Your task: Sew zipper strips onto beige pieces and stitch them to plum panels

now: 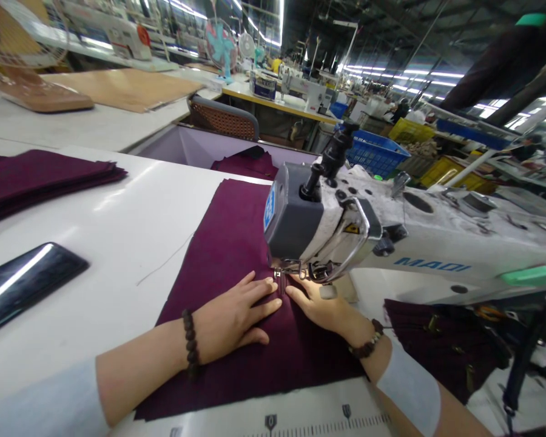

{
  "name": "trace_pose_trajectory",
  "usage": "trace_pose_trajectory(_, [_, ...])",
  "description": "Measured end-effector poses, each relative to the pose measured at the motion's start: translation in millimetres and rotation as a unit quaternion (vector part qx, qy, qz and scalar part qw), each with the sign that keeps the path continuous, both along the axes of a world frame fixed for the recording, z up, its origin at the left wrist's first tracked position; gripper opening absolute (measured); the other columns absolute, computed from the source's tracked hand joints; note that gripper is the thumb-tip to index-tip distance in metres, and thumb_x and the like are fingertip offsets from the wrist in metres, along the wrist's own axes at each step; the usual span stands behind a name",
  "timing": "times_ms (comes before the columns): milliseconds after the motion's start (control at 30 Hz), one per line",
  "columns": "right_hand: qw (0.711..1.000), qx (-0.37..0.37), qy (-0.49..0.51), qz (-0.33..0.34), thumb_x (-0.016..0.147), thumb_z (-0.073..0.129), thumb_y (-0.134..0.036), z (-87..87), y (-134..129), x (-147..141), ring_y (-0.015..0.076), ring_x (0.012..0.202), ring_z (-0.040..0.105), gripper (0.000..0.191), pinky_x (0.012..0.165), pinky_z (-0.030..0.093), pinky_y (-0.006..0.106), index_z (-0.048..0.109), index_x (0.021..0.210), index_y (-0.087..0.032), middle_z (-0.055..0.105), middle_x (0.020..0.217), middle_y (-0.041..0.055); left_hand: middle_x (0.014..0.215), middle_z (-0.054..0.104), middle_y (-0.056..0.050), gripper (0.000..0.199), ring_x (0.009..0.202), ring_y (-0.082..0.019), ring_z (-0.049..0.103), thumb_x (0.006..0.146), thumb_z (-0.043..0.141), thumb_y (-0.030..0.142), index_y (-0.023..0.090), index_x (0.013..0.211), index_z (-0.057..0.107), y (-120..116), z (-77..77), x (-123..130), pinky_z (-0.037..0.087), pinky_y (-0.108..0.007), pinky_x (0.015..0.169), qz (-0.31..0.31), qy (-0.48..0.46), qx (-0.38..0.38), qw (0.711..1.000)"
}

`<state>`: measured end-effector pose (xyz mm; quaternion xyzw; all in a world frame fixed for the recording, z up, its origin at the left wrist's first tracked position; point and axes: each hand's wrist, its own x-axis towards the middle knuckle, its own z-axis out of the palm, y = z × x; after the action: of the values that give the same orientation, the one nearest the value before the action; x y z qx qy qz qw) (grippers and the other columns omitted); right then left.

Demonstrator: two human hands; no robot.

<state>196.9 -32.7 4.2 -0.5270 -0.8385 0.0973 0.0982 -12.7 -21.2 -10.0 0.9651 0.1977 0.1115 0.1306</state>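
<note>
A maroon fabric panel lies flat on the white table, running under the head of a sewing machine. My left hand rests flat on the cloth to the left of the presser foot, fingers spread. On the other side my right hand presses on the fabric, its fingertips close to the foot and partly hidden behind the machine head. A narrow strip or seam at the needle lies between both sets of fingertips. Each wrist wears a dark beaded bracelet.
Stacked maroon pieces and a black phone lie at left. More dark fabric with metal pulls sits under the machine arm at right. A loose thread trails on the table. Behind stand a lilac bin and a blue basket.
</note>
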Motion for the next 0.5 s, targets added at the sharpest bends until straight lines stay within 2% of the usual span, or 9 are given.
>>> trace_pose_trajectory(233, [0.998,-0.031,-0.047,0.033,0.088,0.034,-0.017,11.6,10.1,2.1,0.0222,0.095,0.059,0.034,0.085,0.045,0.037,0.067,0.094,-0.02,0.066,0.098,0.0058,0.119,0.047,-0.018,0.04,0.117,-0.031,0.042,0.088,0.048,0.034,0.012,0.121,0.05,11.4,1.7,1.8,0.027,-0.054,0.101,0.004,-0.003,0.0,1.0])
trace_pose_trajectory(367, [0.996,-0.053,-0.049,0.049,0.084,0.037,-0.013,1.0,19.6,9.0,0.0227,0.088,0.061,0.031,0.081,0.047,0.035,0.067,0.093,-0.018,0.067,0.093,0.0055,0.12,0.046,-0.016,0.038,0.115,-0.029,0.042,0.089,0.047,0.032,0.014,0.121,0.049,18.7,1.4,1.9,0.029,-0.053,0.101,0.008,-0.009,-0.003,1.0])
trace_pose_trajectory(500, [0.996,-0.06,-0.019,0.062,0.088,0.033,-0.016,-10.8,28.6,12.0,0.0186,0.087,0.062,0.034,0.078,0.048,0.031,0.063,0.104,-0.022,0.067,0.092,0.0011,0.119,0.047,-0.016,0.036,0.113,-0.029,0.043,0.089,0.046,0.03,0.013,0.12,0.05,24.3,1.6,1.9,0.031,-0.053,0.099,0.003,-0.018,-0.007,1.0])
